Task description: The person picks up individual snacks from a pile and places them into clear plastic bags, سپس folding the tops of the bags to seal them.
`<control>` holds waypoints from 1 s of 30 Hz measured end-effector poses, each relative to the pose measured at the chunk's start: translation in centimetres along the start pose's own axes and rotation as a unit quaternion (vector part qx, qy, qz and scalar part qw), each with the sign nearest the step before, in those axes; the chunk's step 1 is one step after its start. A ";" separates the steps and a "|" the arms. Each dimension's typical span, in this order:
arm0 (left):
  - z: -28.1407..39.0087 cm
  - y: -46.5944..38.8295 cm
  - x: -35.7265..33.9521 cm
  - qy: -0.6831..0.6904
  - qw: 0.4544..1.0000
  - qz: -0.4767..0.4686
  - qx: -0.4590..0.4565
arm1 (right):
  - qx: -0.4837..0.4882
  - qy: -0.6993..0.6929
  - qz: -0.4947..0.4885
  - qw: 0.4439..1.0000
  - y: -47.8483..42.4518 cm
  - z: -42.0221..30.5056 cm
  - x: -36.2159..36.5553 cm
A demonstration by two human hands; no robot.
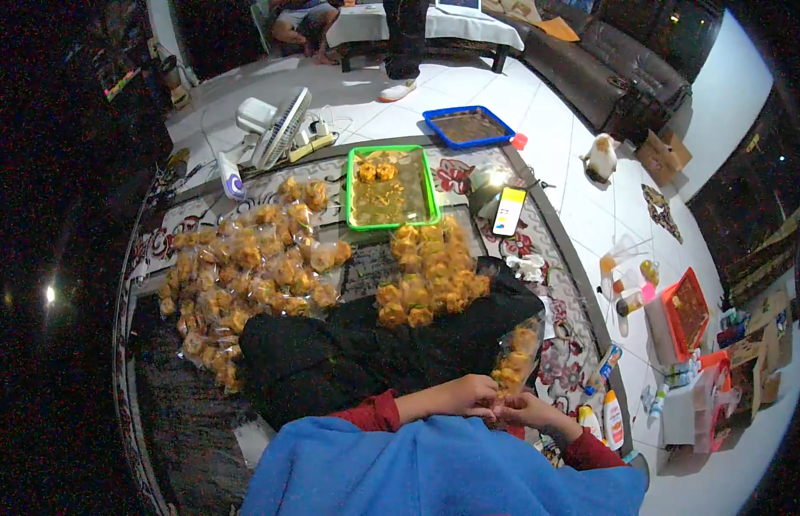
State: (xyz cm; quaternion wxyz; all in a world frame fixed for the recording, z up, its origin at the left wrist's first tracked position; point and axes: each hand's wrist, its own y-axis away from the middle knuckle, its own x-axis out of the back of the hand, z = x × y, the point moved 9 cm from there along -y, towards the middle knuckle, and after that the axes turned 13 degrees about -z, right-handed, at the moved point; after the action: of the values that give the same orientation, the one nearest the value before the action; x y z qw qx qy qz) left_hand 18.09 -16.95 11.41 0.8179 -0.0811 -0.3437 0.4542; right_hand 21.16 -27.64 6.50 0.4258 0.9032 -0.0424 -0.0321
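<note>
My left hand (472,395) and my right hand (528,410) meet at the lower end of a clear plastic bag of orange-brown fried snacks (517,360), over my right thigh. The fingers of both pinch the bag's end; its exact closure is too small to tell. Many similar filled bags (245,258) lie heaped on the rug at the left, and more bags (432,271) are grouped before my dark-clad legs. Beyond them is a green-rimmed tray (435,200) holding a few loose snacks (377,171) at its far left.
A phone with a lit screen (509,211), crumpled tissue (528,267) and bottles (612,420) lie at the right. Farther off are a blue tray (432,126), a white fan (282,129), a cat (600,158) and a red tray (672,322). Other people are near the covered table (458,27).
</note>
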 end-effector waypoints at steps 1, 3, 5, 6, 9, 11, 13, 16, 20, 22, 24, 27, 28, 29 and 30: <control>-0.2 0.1 -0.1 0.003 1.000 -0.002 0.010 | 0.010 0.023 -0.010 1.000 0.4 -1.5 -0.5; -0.4 0.0 -0.5 0.014 1.000 -0.007 0.024 | 0.026 0.065 -0.024 0.997 1.2 -3.8 -1.1; -0.3 -0.2 -0.9 0.014 1.000 -0.018 0.016 | 0.029 0.050 -0.063 0.996 0.0 -1.7 -1.2; -0.3 -0.2 -0.9 0.013 1.000 -0.024 0.013 | 0.033 0.041 -0.085 0.995 -0.5 -1.0 -1.4; -0.4 -0.2 -1.0 0.017 0.999 -0.025 0.029 | 0.024 -0.004 -0.052 0.998 -0.8 0.5 -1.4; -0.7 0.1 -0.9 0.006 0.999 -0.022 0.026 | 0.066 -0.027 -0.026 0.997 0.4 -2.0 -1.8; -0.8 0.1 -0.9 -0.004 0.999 -0.015 0.029 | 0.093 -0.073 -0.009 0.993 0.9 -1.7 -1.4; -0.9 0.8 -1.1 -0.012 0.998 -0.030 0.057 | 0.151 -0.111 0.061 0.980 2.7 -1.5 0.5; 0.2 0.5 -0.3 -0.028 0.999 -0.013 0.023 | 0.207 -0.230 0.193 0.931 5.9 -0.2 5.1; -0.7 0.7 -0.9 -0.014 0.996 -0.067 0.056 | 0.260 -0.349 0.250 0.865 7.0 0.5 6.3; -1.2 0.5 -1.0 0.026 0.988 -0.111 0.100 | 0.275 -0.458 0.303 0.789 7.7 2.2 7.0; -1.2 0.2 0.9 0.139 0.982 -0.017 0.124 | 0.293 -0.406 0.227 0.836 7.5 2.7 8.5; -1.6 0.1 1.3 0.148 0.979 -0.003 0.140 | 0.252 -0.303 0.260 0.882 7.4 2.5 8.7; -1.8 -0.2 1.8 0.121 0.983 0.021 0.136 | 0.256 -0.189 0.292 0.902 7.4 1.2 8.8; -2.0 -0.6 2.3 0.092 0.986 0.046 0.131 | 0.256 -0.070 0.320 0.909 7.3 -0.8 8.5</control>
State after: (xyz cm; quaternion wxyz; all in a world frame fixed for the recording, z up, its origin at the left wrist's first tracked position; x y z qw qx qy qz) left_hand 20.58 -15.08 11.32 0.8277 -0.0308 -0.2001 0.5234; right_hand 29.37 -32.55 12.50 0.1629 0.9147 -0.3657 0.0546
